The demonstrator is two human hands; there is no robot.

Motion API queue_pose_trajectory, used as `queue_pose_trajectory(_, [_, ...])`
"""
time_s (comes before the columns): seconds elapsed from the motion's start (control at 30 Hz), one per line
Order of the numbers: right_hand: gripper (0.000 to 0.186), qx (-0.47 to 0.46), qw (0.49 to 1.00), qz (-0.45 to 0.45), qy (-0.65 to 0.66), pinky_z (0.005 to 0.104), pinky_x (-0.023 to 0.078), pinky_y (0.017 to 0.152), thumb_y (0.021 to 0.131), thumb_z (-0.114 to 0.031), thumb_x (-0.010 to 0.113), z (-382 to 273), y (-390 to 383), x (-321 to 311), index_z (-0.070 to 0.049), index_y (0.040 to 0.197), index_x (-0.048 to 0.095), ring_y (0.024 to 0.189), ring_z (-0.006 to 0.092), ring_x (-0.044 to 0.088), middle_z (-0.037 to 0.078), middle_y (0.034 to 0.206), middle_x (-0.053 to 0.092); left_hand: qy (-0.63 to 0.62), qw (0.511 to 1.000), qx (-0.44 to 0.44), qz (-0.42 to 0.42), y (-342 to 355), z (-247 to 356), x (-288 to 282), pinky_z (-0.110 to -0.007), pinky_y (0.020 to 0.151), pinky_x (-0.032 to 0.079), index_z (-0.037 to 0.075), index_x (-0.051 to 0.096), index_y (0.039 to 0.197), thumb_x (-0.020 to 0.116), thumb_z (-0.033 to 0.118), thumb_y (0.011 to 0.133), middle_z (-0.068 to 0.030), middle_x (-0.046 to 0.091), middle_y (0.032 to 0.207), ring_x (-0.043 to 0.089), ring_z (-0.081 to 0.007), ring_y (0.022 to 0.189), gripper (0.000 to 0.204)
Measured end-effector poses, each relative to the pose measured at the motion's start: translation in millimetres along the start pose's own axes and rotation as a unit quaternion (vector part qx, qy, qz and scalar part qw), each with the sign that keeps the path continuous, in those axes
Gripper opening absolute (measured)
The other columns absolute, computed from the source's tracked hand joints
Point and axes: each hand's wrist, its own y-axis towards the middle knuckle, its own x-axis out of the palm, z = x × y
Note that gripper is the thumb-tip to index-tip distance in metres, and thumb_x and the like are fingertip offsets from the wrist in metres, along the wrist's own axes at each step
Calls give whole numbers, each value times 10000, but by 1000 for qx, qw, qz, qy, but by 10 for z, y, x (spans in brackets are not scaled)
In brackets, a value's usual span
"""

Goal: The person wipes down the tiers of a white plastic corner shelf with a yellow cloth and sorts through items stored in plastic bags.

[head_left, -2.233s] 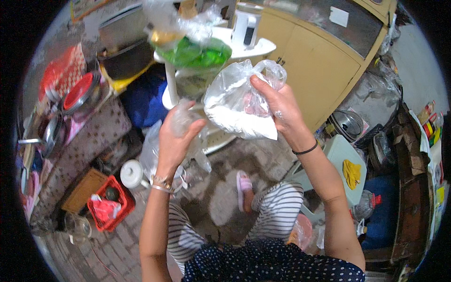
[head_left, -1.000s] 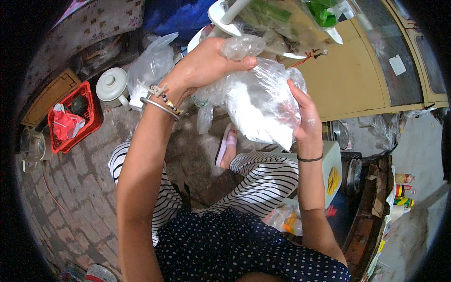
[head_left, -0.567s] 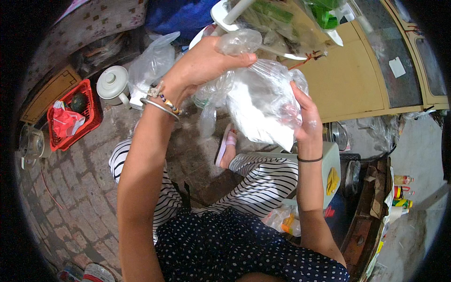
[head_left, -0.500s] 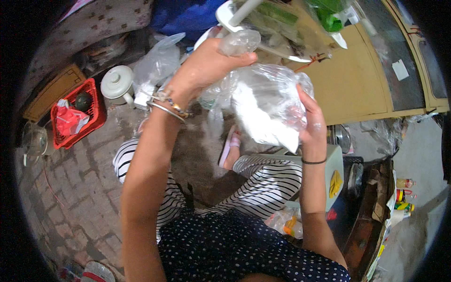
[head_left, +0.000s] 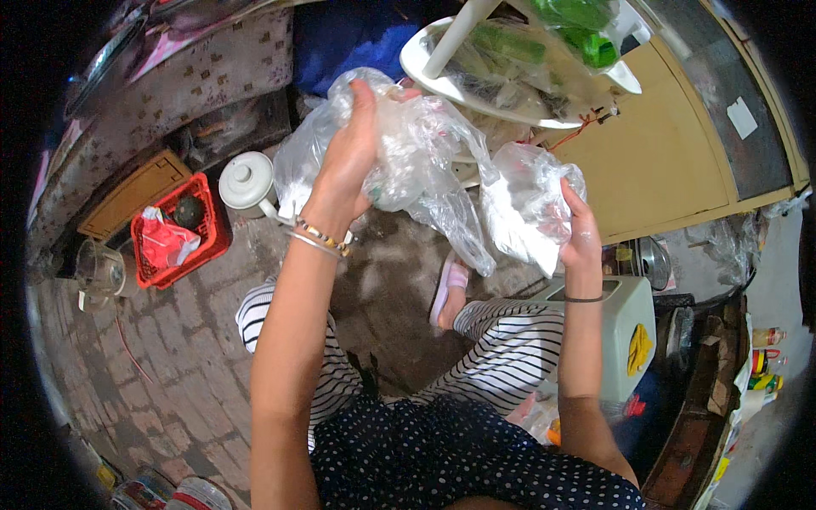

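A crumpled clear plastic bag (head_left: 416,153) is held up in my left hand (head_left: 350,157), thumb on the near side and other fingers partly hidden behind the film. Its loose end hangs to the right. My right hand (head_left: 581,228) is closed on a second clear plastic bag (head_left: 520,208) with something bright white in it; I cannot make out the contents. The two bags meet or overlap between my hands; whether they are joined is unclear. Another translucent bag (head_left: 297,161) lies behind my left wrist.
A white rack (head_left: 416,64) with bagged green vegetables stands ahead, before a yellow cabinet (head_left: 654,161). At left are a white lidded mug (head_left: 246,180), a red basket (head_left: 223,238) and a clear jug (head_left: 98,270). A pale green stool (head_left: 625,314) stands right.
My left hand has moved from the gathered top of the plastic to spread around a larger crumpled bundle. The right hand keeps its hold on the white-filled bag. The view has shifted slightly.
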Motion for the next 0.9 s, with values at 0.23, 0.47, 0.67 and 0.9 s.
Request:
queue_pose_trajectory(0.23, [204,-4,999,36,2,221,461,447,864,-244,602,242,220,-77,-71,973,600,617,89,575,15,814,625,18,1000,-4,24,-67,85,23,-342,903,456,16,461,1263,298,549,915,-131,570,1173,578,-227,1024,656])
queue_pose_trajectory(0.47, [218,18,997,69,-12,216,466,462,863,-244,600,288,179,-68,-70,996,603,619,86,579,13,821,634,55,923,287,250,-543,1174,-1078,-330,629,540,37,561,1061,564,274,889,-91,635,939,633,-186,772,292])
queue_pose_trajectory(0.67, [271,26,998,43,-28,247,520,605,876,-215,577,310,254,-174,-48,1088,570,752,132,623,43,959,642,323,803,250,434,-657,1031,-1897,-264,611,499,-1,592,1001,635,234,843,-49,610,877,591,-129,738,286])
queue_pose_trajectory(0.9, [300,16,994,79,-78,248,510,572,861,-254,606,387,301,-32,-43,1073,577,739,109,606,37,953,634,718,562,107,397,346,385,-3423,-386,852,415,-189,382,1040,752,537,646,-253,488,1043,516,-301,980,905])
